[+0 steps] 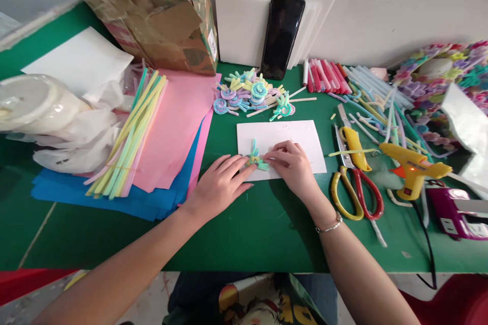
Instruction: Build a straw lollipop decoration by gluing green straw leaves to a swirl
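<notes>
A small figure of bent green and yellow pipe cleaners [254, 155] lies on a white card [308, 137] in front of me. My left hand [221, 185] rests at the card's left edge, its thumb and fingertips holding the figure's left side. From the other side, my right hand [292, 165] pinches the figure's right side between thumb and fingertips. The fingers partly cover its shape. Just behind the card sits a pile of coiled pastel pipe cleaner shapes [259, 94].
Scissors [358, 188], a yellow-handled cutter [354, 147], a glue gun [415, 167] and a purple device [457, 208] lie right. Left are loose pipe cleaners [133, 137] on pink paper [183, 127]. A phone [282, 35] and cardboard box [160, 15] stand at the back.
</notes>
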`<state>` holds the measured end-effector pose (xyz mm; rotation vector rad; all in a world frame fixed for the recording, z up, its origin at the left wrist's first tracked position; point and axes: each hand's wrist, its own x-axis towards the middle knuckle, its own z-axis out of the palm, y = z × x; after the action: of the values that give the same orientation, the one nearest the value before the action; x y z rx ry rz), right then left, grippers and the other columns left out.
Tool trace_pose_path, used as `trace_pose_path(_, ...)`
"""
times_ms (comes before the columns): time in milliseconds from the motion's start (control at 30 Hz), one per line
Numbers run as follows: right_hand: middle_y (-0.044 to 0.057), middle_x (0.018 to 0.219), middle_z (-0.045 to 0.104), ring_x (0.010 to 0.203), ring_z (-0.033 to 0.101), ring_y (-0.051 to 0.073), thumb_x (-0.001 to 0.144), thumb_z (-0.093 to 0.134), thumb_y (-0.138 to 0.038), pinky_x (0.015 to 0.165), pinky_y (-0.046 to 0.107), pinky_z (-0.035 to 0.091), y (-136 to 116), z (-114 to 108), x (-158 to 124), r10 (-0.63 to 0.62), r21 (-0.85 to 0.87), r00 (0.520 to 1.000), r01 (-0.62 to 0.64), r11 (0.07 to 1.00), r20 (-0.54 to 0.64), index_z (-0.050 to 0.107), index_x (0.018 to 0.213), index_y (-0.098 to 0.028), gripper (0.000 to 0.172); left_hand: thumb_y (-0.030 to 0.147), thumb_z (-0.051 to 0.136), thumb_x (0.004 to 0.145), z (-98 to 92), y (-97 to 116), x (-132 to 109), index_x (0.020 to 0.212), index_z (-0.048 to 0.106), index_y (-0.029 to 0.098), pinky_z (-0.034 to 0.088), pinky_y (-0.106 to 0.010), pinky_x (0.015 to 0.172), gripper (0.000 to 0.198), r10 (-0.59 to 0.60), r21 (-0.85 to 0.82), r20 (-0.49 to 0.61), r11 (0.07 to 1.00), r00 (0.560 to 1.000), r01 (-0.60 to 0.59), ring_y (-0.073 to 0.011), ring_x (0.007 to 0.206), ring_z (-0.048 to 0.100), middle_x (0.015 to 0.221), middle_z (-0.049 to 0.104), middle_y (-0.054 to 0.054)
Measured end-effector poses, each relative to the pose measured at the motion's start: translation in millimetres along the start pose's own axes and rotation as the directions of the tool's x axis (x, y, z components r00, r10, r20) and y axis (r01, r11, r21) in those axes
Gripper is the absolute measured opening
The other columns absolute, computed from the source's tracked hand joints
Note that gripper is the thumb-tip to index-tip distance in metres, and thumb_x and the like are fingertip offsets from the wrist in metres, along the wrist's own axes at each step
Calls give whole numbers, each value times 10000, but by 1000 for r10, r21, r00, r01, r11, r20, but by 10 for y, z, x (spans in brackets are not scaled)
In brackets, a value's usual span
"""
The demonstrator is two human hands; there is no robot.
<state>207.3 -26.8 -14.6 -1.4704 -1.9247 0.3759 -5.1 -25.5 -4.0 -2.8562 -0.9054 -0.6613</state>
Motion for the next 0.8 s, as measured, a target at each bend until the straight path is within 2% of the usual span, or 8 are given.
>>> trace_pose_path(300,62,886,627,798,538,203,835,639,-174,744,376,485,-7,7,-3,8,-8,1000,-8,1000,5,754,874,-250,143,262,496,940,-7,8,26,1132,614,131,494,-444,953,261,1,34,14,999,1000,-1,-242,1059,630,1105,679,-120)
trace_pose_path(800,61,888,623,803,533,204,841,630,-178,753,379,481,-3,8,-5,17,-12,1000,-17,1000,8,753,873,-261,152,201,462,939,-3,-7,21,1140,625,151,463,-449,986,264,-35,-41,8,999,999,35,-221,1054,627,1111,682,-101)
